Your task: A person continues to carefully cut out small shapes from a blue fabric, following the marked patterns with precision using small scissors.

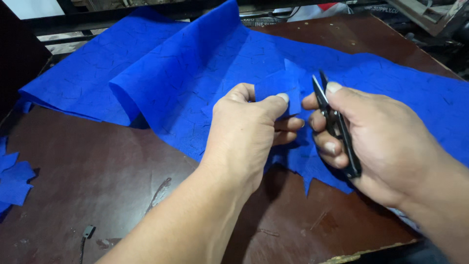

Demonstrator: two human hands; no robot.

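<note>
Your left hand [244, 129] pinches a small blue fabric piece [278, 88] between thumb and fingers [288, 124]; the thumb tip lies on the front of the piece, the other fingers curl behind it. The piece stands raised above the larger sheet, its upper corner pointing up and to the right.

Your right hand [376, 137] is clenched around a pair of small black snips [337, 124]. The thumb presses the upper side of the handle, the fingers wrap the lower side, and the rear end of the tool shows below the little finger. The blades point up and to the left, their tips just beside the right edge of the fabric piece. Whether the blades touch the piece cannot be told.

Beneath both hands lies a large blue cloth [185, 68], textured with fine dark lines. It runs from the far left of the table [97, 171] across to the right edge, with a rolled fold rising on the left half. Its near edge, below your hands, is cut in jagged points.

The table is dark brown, worn and scratched. At its far left edge lie a few blue scraps [14, 181], well apart from your hands. A small dark object [88, 231] sits near the front left of the table.
</note>
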